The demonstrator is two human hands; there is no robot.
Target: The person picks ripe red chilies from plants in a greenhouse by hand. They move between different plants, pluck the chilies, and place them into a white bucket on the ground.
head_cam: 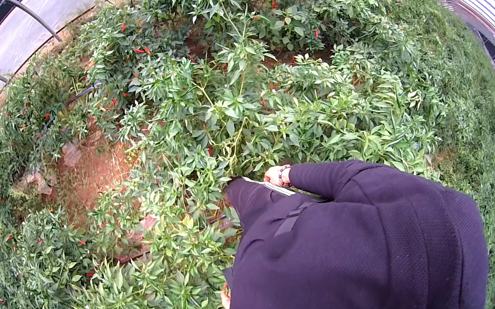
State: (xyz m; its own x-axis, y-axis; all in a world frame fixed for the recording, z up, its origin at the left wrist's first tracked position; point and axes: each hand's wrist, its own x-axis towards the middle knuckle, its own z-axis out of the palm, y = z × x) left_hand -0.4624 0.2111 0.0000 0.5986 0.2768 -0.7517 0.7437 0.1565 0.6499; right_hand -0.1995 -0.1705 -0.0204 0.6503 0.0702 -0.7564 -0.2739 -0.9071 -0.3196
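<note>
My right hand (275, 176), with a beaded bracelet (285, 175) at its wrist, is beside the white-striped side of my dark trousers (252, 202). Its fingers look curled, but their tips are hidden and I see nothing in them. Leafy pepper plants (233, 157) rise just beyond this hand. Only a sliver of my left hand (225, 298) shows at the left edge of my dark jacket (345, 256); the rest is hidden behind it. Pepper foliage (191, 283) lies close to its left.
Dense rows of pepper plants surround me, bearing red chili peppers (143, 51). Reddish bare soil (91, 172) shows at left, with scraps of plastic film (38, 183). A dark hose (80, 94) runs among the plants. Curved greenhouse hoops (35, 18) and plastic sheeting (74, 3) border the plot.
</note>
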